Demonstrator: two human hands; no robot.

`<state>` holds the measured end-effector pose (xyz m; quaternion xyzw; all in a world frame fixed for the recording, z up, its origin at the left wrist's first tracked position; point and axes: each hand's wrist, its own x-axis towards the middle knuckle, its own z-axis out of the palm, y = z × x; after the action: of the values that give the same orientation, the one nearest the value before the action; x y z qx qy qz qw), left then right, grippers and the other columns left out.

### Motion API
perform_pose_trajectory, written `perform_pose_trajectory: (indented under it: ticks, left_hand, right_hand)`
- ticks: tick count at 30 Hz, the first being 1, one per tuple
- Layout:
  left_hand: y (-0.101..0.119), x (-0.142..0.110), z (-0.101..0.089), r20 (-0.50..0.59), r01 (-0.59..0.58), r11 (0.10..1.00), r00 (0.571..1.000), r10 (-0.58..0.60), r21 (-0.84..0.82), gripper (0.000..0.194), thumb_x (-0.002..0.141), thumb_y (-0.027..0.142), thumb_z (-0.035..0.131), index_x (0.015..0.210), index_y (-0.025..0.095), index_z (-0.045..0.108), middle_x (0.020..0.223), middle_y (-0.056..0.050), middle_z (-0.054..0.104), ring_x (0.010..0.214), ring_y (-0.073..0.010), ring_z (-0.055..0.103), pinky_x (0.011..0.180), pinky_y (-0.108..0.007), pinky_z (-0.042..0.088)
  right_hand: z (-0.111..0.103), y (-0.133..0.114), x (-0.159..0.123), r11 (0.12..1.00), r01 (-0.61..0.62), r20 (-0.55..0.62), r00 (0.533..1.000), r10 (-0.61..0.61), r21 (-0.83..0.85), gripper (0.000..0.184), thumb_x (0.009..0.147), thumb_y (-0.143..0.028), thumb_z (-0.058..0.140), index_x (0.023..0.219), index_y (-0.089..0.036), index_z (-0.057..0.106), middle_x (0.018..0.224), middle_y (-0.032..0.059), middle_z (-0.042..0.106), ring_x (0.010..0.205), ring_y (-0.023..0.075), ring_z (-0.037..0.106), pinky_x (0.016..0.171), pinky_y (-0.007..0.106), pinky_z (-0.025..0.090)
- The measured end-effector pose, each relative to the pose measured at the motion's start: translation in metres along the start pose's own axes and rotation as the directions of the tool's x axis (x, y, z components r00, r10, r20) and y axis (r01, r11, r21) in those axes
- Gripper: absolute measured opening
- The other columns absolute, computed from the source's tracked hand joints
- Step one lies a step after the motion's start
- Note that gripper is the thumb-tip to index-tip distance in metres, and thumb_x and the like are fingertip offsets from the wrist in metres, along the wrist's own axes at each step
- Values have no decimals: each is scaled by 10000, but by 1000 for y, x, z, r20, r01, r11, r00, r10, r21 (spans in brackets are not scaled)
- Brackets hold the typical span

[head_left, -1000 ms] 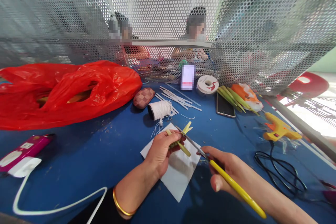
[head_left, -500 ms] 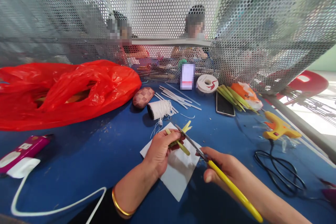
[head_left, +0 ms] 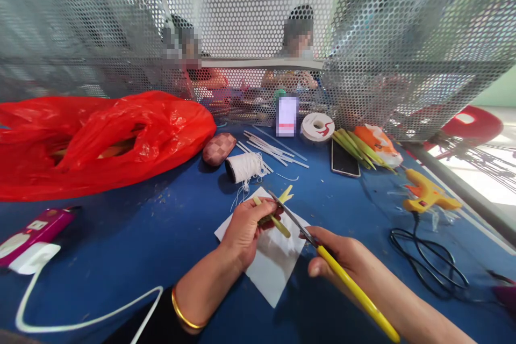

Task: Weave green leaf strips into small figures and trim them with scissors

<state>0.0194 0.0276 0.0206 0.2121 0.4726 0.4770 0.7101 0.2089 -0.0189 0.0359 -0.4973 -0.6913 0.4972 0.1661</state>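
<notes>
Between the thumb and fingers of my left hand point(head_left: 245, 228) is a small bundle of folded yellow-green leaf strips point(head_left: 281, 226), its ends sticking out past the fingertips. My right hand point(head_left: 338, 250) grips yellow-handled scissors point(head_left: 349, 282). Their metal blades point up and left and lie against the strips beside my left fingertips; whether they cut into a strip I cannot tell. Under both hands lies a white paper sheet point(head_left: 274, 274) on the blue table. A spool of white thread point(head_left: 244, 166) rests on its side just beyond the paper, with loose loops hanging off.
White sticks point(head_left: 274, 148), a checkered oval case point(head_left: 219, 149) and a ribbon roll point(head_left: 317, 127) sit farther back. Right: leaf strips point(head_left: 352, 145) over a dark phone point(head_left: 344, 164), and a yellow glue gun point(head_left: 429, 193) with black cord. Left: a red plastic bag point(head_left: 169, 129) and purple device point(head_left: 38, 231).
Very little differs. The scissors and my right hand have shifted slightly left, while my left hand keeps its hold on the strips. The whole view has moved a touch.
</notes>
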Motion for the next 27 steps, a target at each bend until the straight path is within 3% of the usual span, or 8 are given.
perform_pose_trajectory:
  ticks: [9, 14, 22, 25, 27]
  left_hand:
    - [0, 1, 0, 17, -13, 998, 1000, 11, 63, 142, 604, 237, 745, 695, 149, 680, 646, -19, 682, 639, -131, 608, 690, -275, 452]
    - [-1, 1, 0, 8, -14, 998, 1000, 14, 56, 151, 597, 229, 760, 699, 146, 686, 640, -14, 681, 638, -119, 620, 648, -234, 437]
    - [-1, 2, -1, 46, 5, 1000, 999, -6, 25, 155, 613, 229, 781, 693, 144, 679, 650, -18, 677, 608, -113, 617, 661, -244, 480]
    - [-1, 3, -1, 21, 23, 1000, 999, -24, 20, 149, 657, 235, 780, 727, 143, 686, 701, -33, 699, 658, -120, 646, 638, -216, 492]
    - [0, 3, -1, 3, 47, 999, 999, -47, 5, 155, 714, 264, 759, 784, 139, 699, 774, -53, 721, 688, -123, 661, 605, -199, 499]
  right_hand:
    - [0, -3, -3, 999, 42, -23, 999, -42, -14, 490, 818, -676, 533, 972, -211, 539, 780, -12, 558, 658, 141, 393, 567, 224, 334]
    - [4, 0, -4, 997, 14, -24, 1000, -16, -81, 494, 867, -679, 434, 939, -204, 550, 725, -9, 562, 608, 137, 376, 534, 238, 306]
    - [11, 1, -4, 996, -39, -66, 997, 34, -79, 486, 851, -672, 470, 874, -195, 560, 675, -8, 547, 585, 133, 374, 518, 243, 297]
    - [12, 4, -2, 1000, 2, -112, 994, -3, -9, 462, 837, -656, 511, 879, -198, 558, 650, -22, 509, 567, 123, 373, 503, 236, 302]
    - [10, 5, 0, 992, 24, -177, 984, -1, 125, 473, 836, -661, 504, 940, -203, 559, 619, -38, 476, 514, 110, 376, 464, 227, 306]
